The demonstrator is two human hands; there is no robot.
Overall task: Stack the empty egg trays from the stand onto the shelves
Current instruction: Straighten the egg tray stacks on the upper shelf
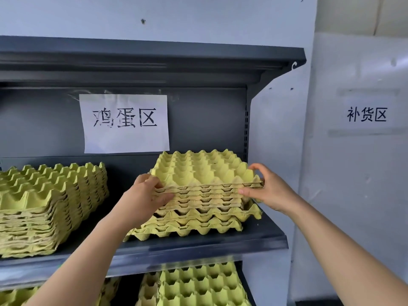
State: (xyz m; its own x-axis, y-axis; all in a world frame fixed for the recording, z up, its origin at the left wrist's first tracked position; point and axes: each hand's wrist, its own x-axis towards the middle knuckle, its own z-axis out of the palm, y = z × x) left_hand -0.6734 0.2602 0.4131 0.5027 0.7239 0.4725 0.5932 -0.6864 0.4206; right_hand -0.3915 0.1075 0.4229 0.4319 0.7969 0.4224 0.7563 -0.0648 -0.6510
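Fingers of the left grip (144,195) and right grip (268,191) are curled round a batch of egg trays (205,171), held atop the skewed stack (189,226) on the shelf (254,240); placement is judged underway, squaring and release needed next.

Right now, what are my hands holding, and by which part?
A batch of nested egg trays, gripped at its front edge: left hand at the left corner, right hand at the right corner, over the lower stack on the shelf.
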